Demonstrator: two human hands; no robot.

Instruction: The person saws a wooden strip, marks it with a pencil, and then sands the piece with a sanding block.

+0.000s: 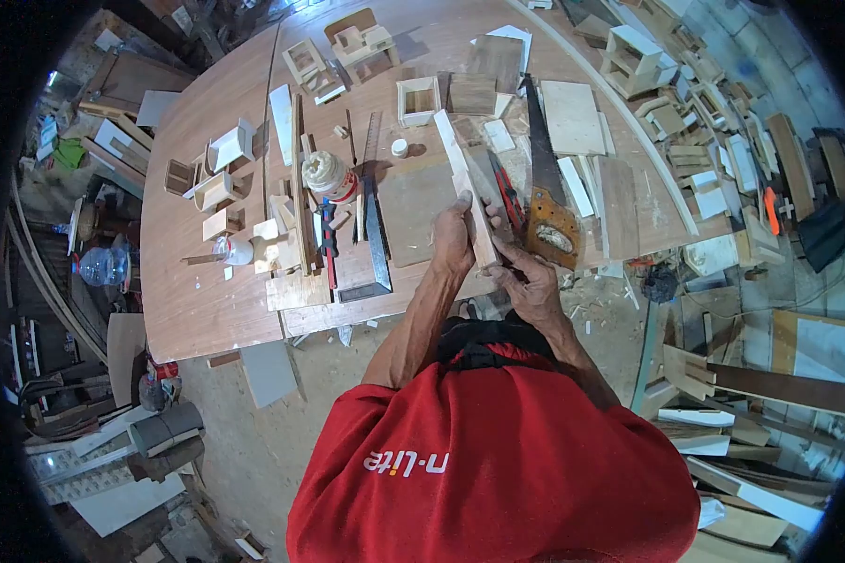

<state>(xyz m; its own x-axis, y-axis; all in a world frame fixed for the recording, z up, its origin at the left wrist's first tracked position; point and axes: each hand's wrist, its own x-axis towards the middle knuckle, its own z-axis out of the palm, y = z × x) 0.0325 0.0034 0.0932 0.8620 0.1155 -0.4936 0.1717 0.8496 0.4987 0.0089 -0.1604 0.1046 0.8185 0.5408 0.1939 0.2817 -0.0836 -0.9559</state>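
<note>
A long, narrow wooden strip (462,169) slants over the near edge of the table. My left hand (453,239) is closed around its left side, with the thumb on top. At the strip's near end, my right hand (532,280) pinches it from the right with bent fingers. Just right of the strip lies a red-and-black tool (507,192), partly covered by my hand. A handsaw (546,169) with a wooden handle rests beyond it. To the left are a metal try square (377,239) and a flat brown board (415,211).
An open jar (330,178) of pale material and a white cap (400,147) stand on the table (188,310). Small wooden boxes (418,100) and miniature furniture pieces (364,47) sit farther back. Wood offcuts (704,188) crowd the right side; scraps litter the floor.
</note>
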